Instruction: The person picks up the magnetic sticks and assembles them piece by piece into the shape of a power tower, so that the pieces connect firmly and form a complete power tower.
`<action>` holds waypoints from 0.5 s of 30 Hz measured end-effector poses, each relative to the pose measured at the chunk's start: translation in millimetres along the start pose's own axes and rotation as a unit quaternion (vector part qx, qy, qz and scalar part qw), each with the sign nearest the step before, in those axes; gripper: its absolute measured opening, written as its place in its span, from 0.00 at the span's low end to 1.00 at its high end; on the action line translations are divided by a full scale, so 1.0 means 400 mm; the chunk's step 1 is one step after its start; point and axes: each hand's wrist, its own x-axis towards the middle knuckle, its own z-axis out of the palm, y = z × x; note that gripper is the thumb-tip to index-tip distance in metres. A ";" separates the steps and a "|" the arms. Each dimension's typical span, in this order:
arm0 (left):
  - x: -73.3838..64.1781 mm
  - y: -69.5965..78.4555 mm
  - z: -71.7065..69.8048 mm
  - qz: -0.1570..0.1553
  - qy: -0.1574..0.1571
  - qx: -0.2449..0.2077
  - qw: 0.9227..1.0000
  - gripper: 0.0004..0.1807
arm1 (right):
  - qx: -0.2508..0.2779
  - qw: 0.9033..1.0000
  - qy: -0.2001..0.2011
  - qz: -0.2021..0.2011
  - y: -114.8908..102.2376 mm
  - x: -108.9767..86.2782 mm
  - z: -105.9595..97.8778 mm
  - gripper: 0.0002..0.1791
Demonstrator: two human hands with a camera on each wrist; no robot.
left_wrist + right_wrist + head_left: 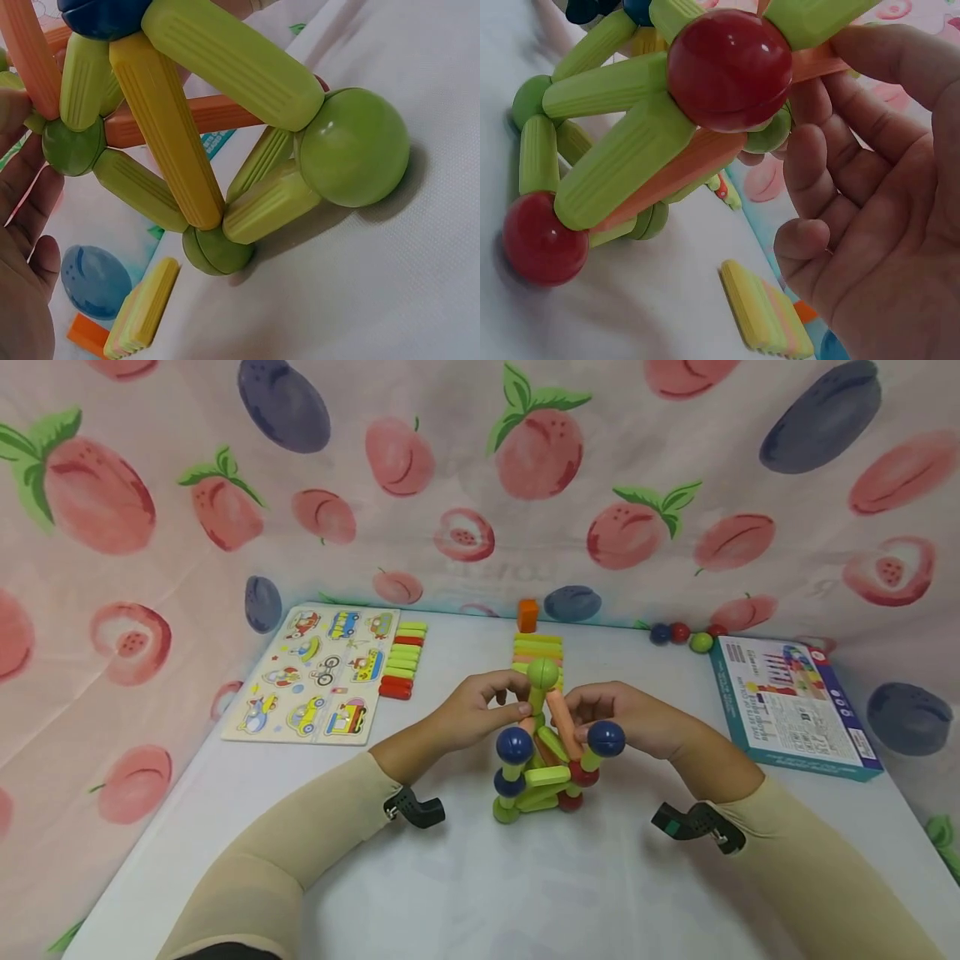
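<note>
Standing on the near-middle part of the white table [465,893], the rod-and-ball frame [547,777] sits directly between the two hands, within easy reach of both. Its lower balls seem to rest on the cloth, so the table probably bears most of the weight and the hands need only steady the upper part. Both hands come in at its far side, one left and one right, perhaps because that keeps the rods there from swinging while force is applied.

The right hand [630,718] pinches the salmon rod [564,725] lightly between thumb and forefinger, the other fingers loosely bent beneath. The left hand [483,706] grasps the frame's far left side, thumb and forefinger drawn nearly together; exactly which piece lies between them is hidden.

Spare rods [537,647] lie in a row on the far side, with an orange block [528,616] beyond. Loose balls [679,632] sit far right beside the box [795,702], likely set aside to leave working room.
</note>
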 end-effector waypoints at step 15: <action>-0.004 -0.010 -0.022 -0.056 -0.080 -0.004 0.995 0.22 | 0.012 0.997 -0.074 -0.008 0.077 -0.046 0.000 0.31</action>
